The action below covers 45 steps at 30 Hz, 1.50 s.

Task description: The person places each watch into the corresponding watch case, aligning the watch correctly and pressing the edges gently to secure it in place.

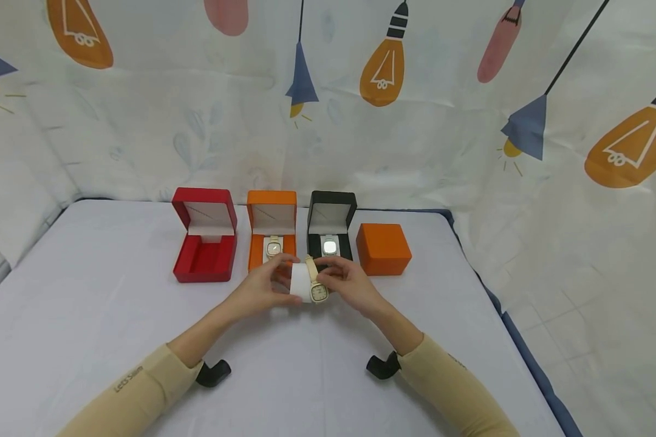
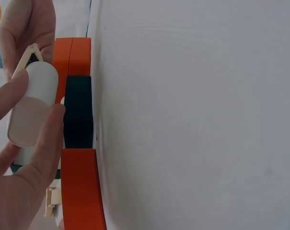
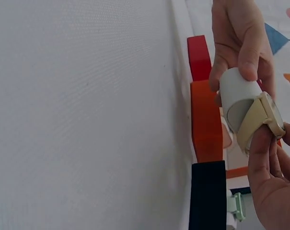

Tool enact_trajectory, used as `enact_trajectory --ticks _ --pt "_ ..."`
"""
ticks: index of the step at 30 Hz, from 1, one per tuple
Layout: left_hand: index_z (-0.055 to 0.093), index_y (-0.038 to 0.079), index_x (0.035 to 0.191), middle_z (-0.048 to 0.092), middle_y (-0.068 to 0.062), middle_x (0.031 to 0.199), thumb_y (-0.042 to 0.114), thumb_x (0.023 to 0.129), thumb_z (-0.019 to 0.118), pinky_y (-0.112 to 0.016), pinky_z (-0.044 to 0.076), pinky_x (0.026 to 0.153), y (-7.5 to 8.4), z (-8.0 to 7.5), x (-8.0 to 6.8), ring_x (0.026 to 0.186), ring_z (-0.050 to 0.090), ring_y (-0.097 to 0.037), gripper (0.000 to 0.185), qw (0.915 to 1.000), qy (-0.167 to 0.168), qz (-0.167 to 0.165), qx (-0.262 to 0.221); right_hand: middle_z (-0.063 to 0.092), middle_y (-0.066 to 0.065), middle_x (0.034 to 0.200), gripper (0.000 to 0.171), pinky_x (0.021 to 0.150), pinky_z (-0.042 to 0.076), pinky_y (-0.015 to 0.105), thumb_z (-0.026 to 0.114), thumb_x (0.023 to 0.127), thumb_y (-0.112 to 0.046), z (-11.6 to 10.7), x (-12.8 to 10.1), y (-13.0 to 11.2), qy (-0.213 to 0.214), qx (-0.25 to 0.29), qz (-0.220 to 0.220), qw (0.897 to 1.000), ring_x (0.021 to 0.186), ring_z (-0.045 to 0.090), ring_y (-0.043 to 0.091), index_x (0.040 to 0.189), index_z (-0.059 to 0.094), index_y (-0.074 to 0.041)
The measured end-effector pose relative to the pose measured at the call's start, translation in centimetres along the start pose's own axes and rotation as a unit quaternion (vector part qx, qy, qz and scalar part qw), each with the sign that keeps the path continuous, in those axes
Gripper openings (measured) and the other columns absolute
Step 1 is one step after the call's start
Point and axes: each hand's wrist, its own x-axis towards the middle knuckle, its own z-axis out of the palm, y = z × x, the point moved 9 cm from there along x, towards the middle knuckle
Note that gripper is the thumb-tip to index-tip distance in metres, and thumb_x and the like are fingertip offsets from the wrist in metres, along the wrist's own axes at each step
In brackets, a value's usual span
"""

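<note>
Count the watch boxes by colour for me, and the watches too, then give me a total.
Red boxes: 1, open and without a watch
Orange boxes: 2, one open and one closed
Black boxes: 1, open
Watches: 3, one in the open orange box, one in the black box, one on the white cushion in both hands
Total: 4 boxes and 3 watches, 7 things

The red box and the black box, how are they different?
The red box holds no watch; its inside shows only red lining. The black box holds a watch with a pale face. The red box stands at the left end of the row, while the black box stands beside the closed orange box. Both stand open, with white-lined lids upright.
</note>
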Motion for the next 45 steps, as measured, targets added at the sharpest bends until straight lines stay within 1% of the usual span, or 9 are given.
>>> enact_trajectory --ticks 6,10,14,17,20,26,34,41,45 --pt "0.051 0.016 0.14 0.064 -0.008 0.116 0.021 0.081 0.09 -0.036 0.06 0.08 -0.5 0.1 0.1 0.099 0.067 -0.024 0.071 0.9994 0.009 -0.033 -0.002 0.063 0.01 0.11 0.035 0.084 0.056 0.029 0.066 0.102 -0.015 0.0 0.0 -0.1 0.02 -0.021 -0.019 0.999 0.095 0.061 0.023 0.137 0.064 -0.008" --pt "0.05 0.016 0.14 0.065 -0.009 0.117 0.025 0.081 0.09 -0.038 0.059 0.083 -1.0 0.0 0.1 0.1 0.066 -0.025 0.072 0.9982 0.013 -0.057 -0.014 0.064 0.008 0.119 0.037 0.086 0.056 0.028 0.064 0.104 -0.016 0.2 0.0 -0.2 0.018 -0.031 -0.032 0.999 0.101 0.06 0.024 0.14 0.063 -0.009" --pt "0.049 0.016 0.141 0.063 -0.01 0.118 0.025 0.082 0.09 -0.039 0.059 0.084 -1.4 0.0 0.0 0.102 0.065 -0.027 0.073 0.9966 0.014 -0.077 -0.029 0.064 0.007 0.121 0.044 0.088 0.055 0.028 0.067 0.102 -0.015 0.7 -0.1 -0.6 -0.012 -0.052 -0.049 0.997 0.107 0.058 0.023 0.145 0.059 -0.008" --pt "0.048 0.015 0.142 0.061 -0.012 0.12 0.024 0.082 0.09 -0.039 0.06 0.083 -1.7 -0.1 0.0 0.103 0.064 -0.028 0.073 0.9951 0.015 -0.088 -0.042 0.063 0.009 0.118 0.055 0.09 0.055 0.03 0.072 0.096 -0.008 1.1 -0.2 -0.8 -0.044 -0.059 -0.054 0.996 0.108 0.058 0.024 0.149 0.054 -0.008" --pt "0.047 0.015 0.143 0.06 -0.013 0.12 0.023 0.083 0.089 -0.038 0.06 0.082 -1.8 -0.1 -0.1 0.103 0.064 -0.029 0.074 0.9942 0.015 -0.093 -0.052 0.062 0.009 0.122 0.066 0.093 0.055 0.031 0.075 0.091 -0.001 1.3 -0.2 -0.7 -0.068 -0.054 -0.049 0.995 0.11 0.058 0.025 0.152 0.05 -0.007" --pt "0.046 0.011 0.145 0.06 -0.015 0.121 0.023 0.084 0.088 -0.039 0.059 0.083 -1.9 -0.3 -0.1 0.104 0.063 -0.03 0.075 0.9933 0.018 -0.098 -0.057 0.06 0.01 0.123 0.072 0.096 0.055 0.032 0.075 0.09 0.003 1.5 -0.2 -0.8 -0.085 -0.047 -0.053 0.994 0.113 0.059 0.024 0.154 0.045 -0.006" --pt "0.044 0.011 0.146 0.059 -0.016 0.123 0.024 0.085 0.087 -0.037 0.059 0.084 -2.2 -0.5 -0.1 0.107 0.063 -0.031 0.076 0.9925 0.017 -0.102 -0.065 0.064 0.01 0.118 0.062 0.095 0.056 0.034 0.081 0.086 0.004 0.8 -0.2 -0.3 -0.046 -0.017 -0.056 0.997 0.112 0.064 0.024 0.142 0.056 -0.006" --pt "0.043 0.011 0.148 0.057 -0.017 0.125 0.022 0.087 0.085 -0.037 0.059 0.085 -2.4 -0.6 -0.2 0.107 0.062 -0.032 0.075 0.9915 0.015 -0.096 -0.086 0.069 0.008 0.112 0.049 0.094 0.056 0.033 0.081 0.086 0.003 0.5 -0.3 -0.7 -0.02 -0.032 -0.102 0.994 0.103 0.066 0.024 0.131 0.061 -0.003" --pt "0.043 0.013 0.148 0.056 -0.017 0.127 0.021 0.087 0.085 -0.038 0.059 0.086 -2.4 -0.7 -0.3 0.11 0.061 -0.033 0.074 0.9894 0.015 -0.097 -0.108 0.069 0.006 0.114 0.038 0.095 0.056 0.034 0.079 0.088 0.0 0.6 -0.5 -0.9 -0.014 -0.043 -0.121 0.992 0.105 0.066 0.023 0.124 0.065 -0.004"
